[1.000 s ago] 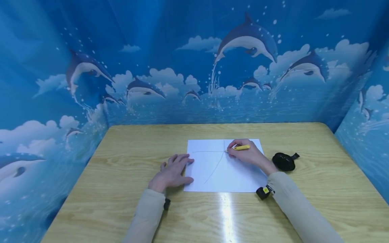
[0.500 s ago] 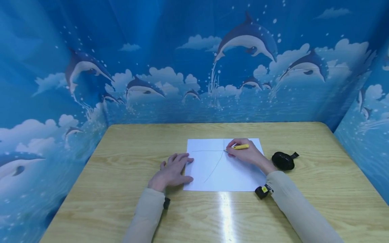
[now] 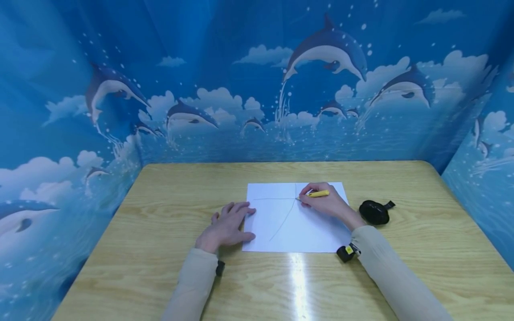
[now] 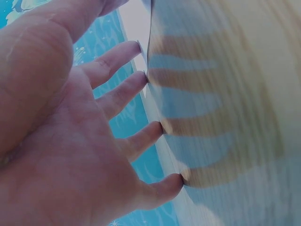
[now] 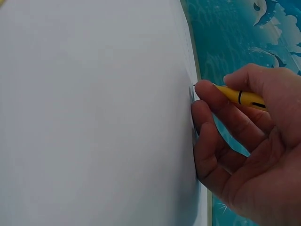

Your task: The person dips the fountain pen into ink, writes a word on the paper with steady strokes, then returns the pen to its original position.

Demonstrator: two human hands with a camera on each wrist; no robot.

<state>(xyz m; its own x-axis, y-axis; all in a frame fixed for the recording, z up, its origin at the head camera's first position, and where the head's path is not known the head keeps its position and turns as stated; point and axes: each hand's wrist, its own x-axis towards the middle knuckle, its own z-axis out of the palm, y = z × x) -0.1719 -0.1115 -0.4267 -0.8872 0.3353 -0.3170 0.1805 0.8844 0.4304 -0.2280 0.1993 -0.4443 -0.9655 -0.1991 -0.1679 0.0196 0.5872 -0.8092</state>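
Note:
A white sheet of paper (image 3: 273, 223) lies on the table, marked with thin lines: one across, one short upright, and one slanting down to the left. My right hand (image 3: 327, 200) pinches a yellow pen (image 3: 320, 194) between thumb and fingers, its tip at the spot where the lines meet. In the right wrist view the pen (image 5: 240, 96) shows between thumb and forefinger, and the other fingers curl beneath. My left hand (image 3: 226, 227) rests at the sheet's left edge, fingers spread. The left wrist view shows its fingertips (image 4: 154, 127) touching the surface.
To the right of the paper sits a glossy black object (image 3: 374, 212) with a short tab. The wooden table (image 3: 168, 209) runs back to a blue dolphin-print curtain (image 3: 241, 89). Small black devices are strapped at both wrists.

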